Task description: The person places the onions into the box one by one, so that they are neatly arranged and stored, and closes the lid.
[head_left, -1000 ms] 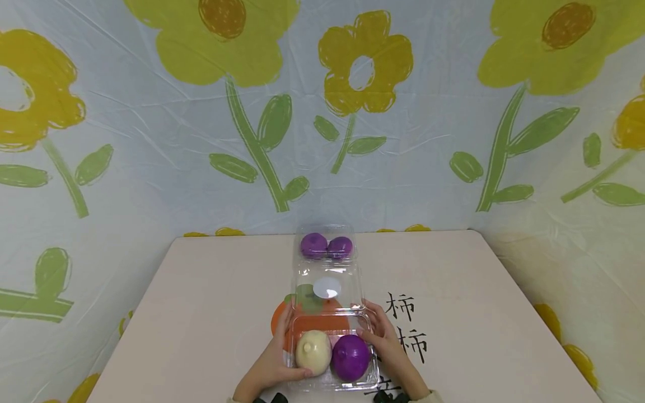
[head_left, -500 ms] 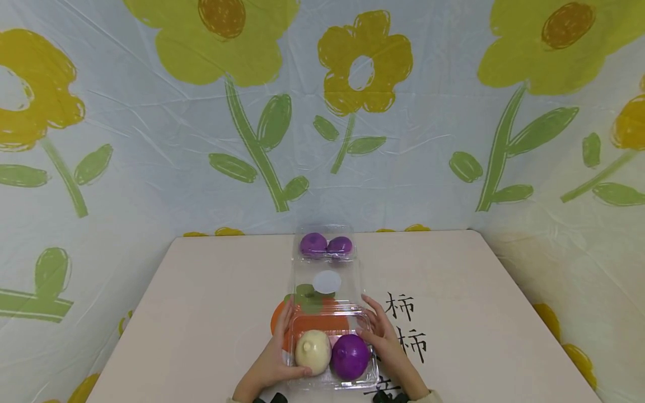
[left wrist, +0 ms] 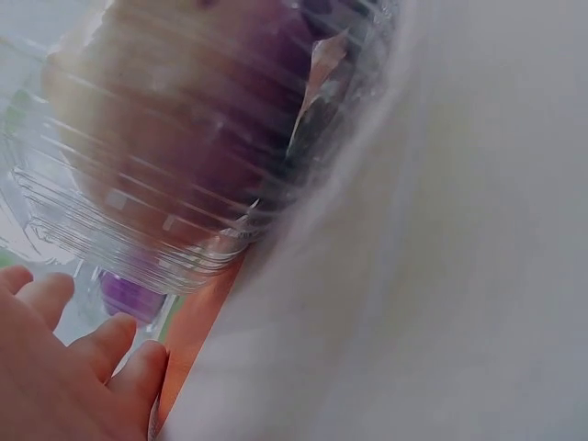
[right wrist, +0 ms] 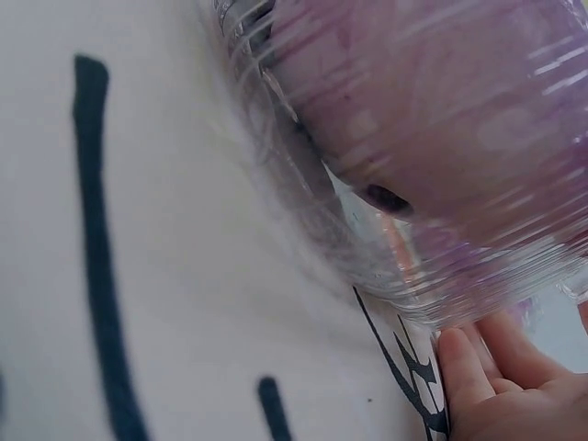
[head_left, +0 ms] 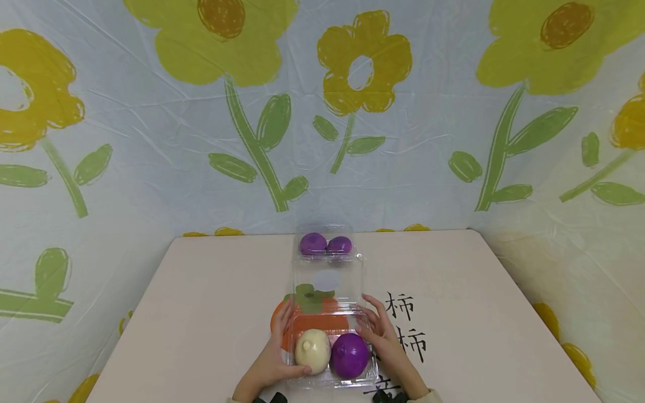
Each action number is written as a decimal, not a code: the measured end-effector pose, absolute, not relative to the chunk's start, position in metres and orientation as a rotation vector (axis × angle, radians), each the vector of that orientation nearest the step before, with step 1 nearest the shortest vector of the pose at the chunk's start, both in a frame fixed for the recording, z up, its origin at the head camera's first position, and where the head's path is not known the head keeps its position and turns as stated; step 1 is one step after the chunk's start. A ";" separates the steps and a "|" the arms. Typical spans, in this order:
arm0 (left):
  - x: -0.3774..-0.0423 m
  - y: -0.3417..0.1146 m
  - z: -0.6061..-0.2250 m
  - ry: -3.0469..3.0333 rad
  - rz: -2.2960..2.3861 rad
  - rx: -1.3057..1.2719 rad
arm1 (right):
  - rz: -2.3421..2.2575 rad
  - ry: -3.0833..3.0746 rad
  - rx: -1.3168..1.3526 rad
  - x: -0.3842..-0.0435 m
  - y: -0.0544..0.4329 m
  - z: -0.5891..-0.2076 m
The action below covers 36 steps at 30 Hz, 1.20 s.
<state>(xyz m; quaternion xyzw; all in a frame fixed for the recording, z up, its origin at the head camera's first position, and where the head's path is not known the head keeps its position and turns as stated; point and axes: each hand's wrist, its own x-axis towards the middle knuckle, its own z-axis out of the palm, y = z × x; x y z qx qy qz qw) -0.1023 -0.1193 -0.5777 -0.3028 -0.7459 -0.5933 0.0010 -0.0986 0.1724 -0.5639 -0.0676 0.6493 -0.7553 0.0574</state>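
A clear plastic clamshell box (head_left: 330,386) lies in front of me with its lid (head_left: 347,280) folded back away from me. Inside its base sit a cream onion-shaped piece (head_left: 313,351) on the left and a purple onion-shaped piece (head_left: 350,356) on the right, each with a small nub. My left hand (head_left: 274,358) grips the left side, thumb bent round the front by the cream piece. My right hand (head_left: 388,341) grips the right side, thumb at the rim. In the left wrist view, fingers (left wrist: 110,340) reach along the ribbed wall; right fingers (right wrist: 464,363) show below the wall.
At the far table edge stands another clear container (head_left: 326,228) with two purple round pieces (head_left: 313,244) in it. The pale table (head_left: 216,313) bears a printed orange fruit (head_left: 279,316) and black characters (head_left: 413,344). Flower-printed cloth (head_left: 403,168) hangs behind.
The lid has tipped further back, away from me, and its white oval label has shifted toward the far edge. Both hands stay on the box sides, almost unmoved.
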 end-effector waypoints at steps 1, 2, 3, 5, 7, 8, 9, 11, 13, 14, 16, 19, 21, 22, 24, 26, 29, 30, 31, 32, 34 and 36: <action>-0.102 -0.119 -0.578 -2.326 -1.873 -0.958 | -2.297 1.957 -0.180 -0.098 0.172 -0.563; -0.102 -0.119 -0.578 -2.311 -1.882 -0.964 | -2.301 1.949 -0.158 -0.098 0.172 -0.563; -0.102 -0.119 -0.578 -2.297 -1.891 -0.969 | -2.306 1.939 -0.136 -0.098 0.171 -0.562; -0.102 -0.120 -0.579 -2.276 -1.902 -0.972 | -2.309 1.926 -0.103 -0.098 0.171 -0.562; -0.102 -0.120 -0.581 -2.261 -1.913 -0.968 | -2.306 1.924 -0.093 -0.099 0.171 -0.562; -0.103 -0.120 -0.581 -2.254 -1.915 -0.965 | -2.302 1.928 -0.092 -0.099 0.171 -0.562; -0.103 -0.120 -0.582 -2.244 -1.918 -0.962 | -2.300 1.932 -0.105 -0.099 0.171 -0.562; -0.103 -0.119 -0.583 -2.214 -1.923 -0.971 | -2.300 1.936 -0.143 -0.099 0.172 -0.563; -0.103 -0.119 -0.584 -2.187 -1.930 -0.975 | -2.305 1.938 -0.177 -0.099 0.173 -0.564; -0.103 -0.119 -0.584 -2.176 -1.936 -0.976 | -2.308 1.936 -0.190 -0.099 0.173 -0.564; -0.103 -0.119 -0.585 -2.159 -1.948 -0.980 | -2.310 1.931 -0.202 -0.099 0.173 -0.564; -0.103 -0.119 -0.585 -2.158 -1.971 -0.969 | -2.309 1.923 -0.180 -0.098 0.172 -0.563; -0.104 -0.119 -0.586 -2.158 -1.982 -0.975 | -2.305 1.930 -0.159 -0.097 0.172 -0.562; -0.104 -0.119 -0.585 -2.160 -1.991 -0.973 | -2.305 1.929 -0.143 -0.096 0.172 -0.562; -0.104 -0.119 -0.586 -2.161 -1.995 -0.972 | -2.317 1.911 -0.145 -0.095 0.172 -0.561; -0.104 -0.119 -0.586 -2.165 -1.998 -0.967 | -2.329 1.905 -0.149 -0.095 0.172 -0.561; -0.104 -0.119 -0.586 -2.175 -1.989 -0.960 | -2.340 1.910 -0.179 -0.094 0.172 -0.560; -0.104 -0.120 -0.585 -2.177 -1.987 -0.960 | -2.339 1.922 -0.176 -0.094 0.172 -0.560; -0.104 -0.120 -0.585 -2.179 -1.985 -0.960 | -2.336 1.938 -0.171 -0.094 0.172 -0.560; -0.104 -0.120 -0.585 -2.180 -1.984 -0.958 | -2.332 1.954 -0.164 -0.093 0.172 -0.560; -0.105 -0.120 -0.586 -2.177 -1.980 -0.958 | -2.334 1.961 -0.135 -0.093 0.172 -0.560; -0.106 -0.119 -0.587 -2.176 -1.986 -0.950 | -2.342 1.958 -0.097 -0.093 0.171 -0.559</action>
